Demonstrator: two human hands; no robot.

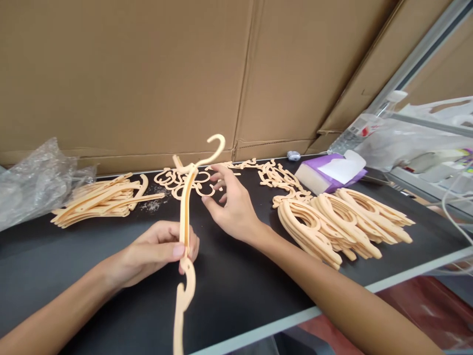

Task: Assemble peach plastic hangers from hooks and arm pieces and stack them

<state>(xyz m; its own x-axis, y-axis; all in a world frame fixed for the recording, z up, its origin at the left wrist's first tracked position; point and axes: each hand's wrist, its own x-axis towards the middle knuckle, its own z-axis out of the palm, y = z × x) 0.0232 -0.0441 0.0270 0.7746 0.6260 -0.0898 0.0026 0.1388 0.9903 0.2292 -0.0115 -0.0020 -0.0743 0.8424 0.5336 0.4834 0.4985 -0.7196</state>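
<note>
At the left of the frame I have a pile of loose hanger arms, which I count as work left. Left of centre, the left hand has thumb and fingers clamped on a hanger, upright in the middle of the frame; its hook is in place at the top, so I judge this one partly assembled. Behind it lie loose hooks. The right hand, at centre, has thumb and fingers apart near them; I can't tell whether it touches one. Right of centre are more small pieces, and at lower right, stacked folded hangers, which I take as done.
</note>
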